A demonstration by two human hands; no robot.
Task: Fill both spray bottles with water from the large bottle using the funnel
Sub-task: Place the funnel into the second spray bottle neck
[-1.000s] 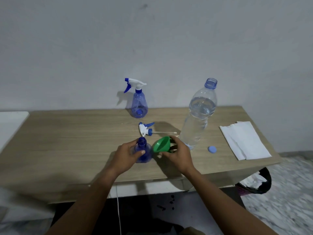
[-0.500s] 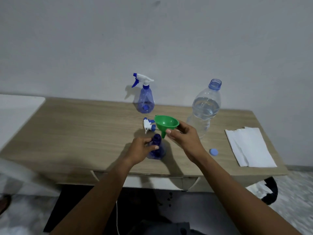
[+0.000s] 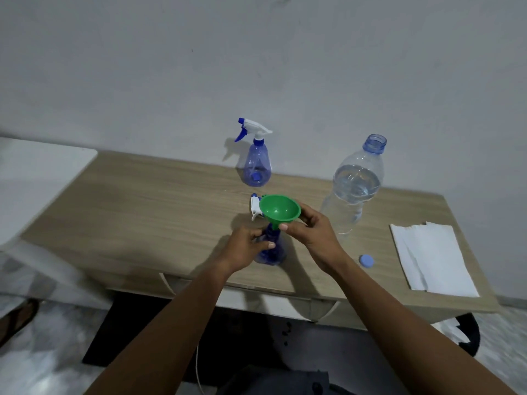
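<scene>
An open blue spray bottle [image 3: 272, 252] stands near the table's front edge, and my left hand [image 3: 245, 246] grips it around the neck. My right hand [image 3: 310, 235] pinches a green funnel [image 3: 280, 210] upright, its spout at the bottle's mouth. Behind the funnel lies the removed spray head [image 3: 254, 206], partly hidden. A second blue spray bottle [image 3: 256, 166] with its white trigger head on stands at the back by the wall. The large clear water bottle [image 3: 355, 186], uncapped and mostly full, stands to the right.
A blue bottle cap [image 3: 366, 261] lies on the wooden table [image 3: 148, 212] right of my hands. White paper towels [image 3: 430, 258] lie at the right end. A white surface [image 3: 34, 178] adjoins the table on the left.
My right hand has lifted the funnel from beside the bottle, turned it upright and brought it down onto the bottle's mouth. My left hand keeps its hold on the bottle.
</scene>
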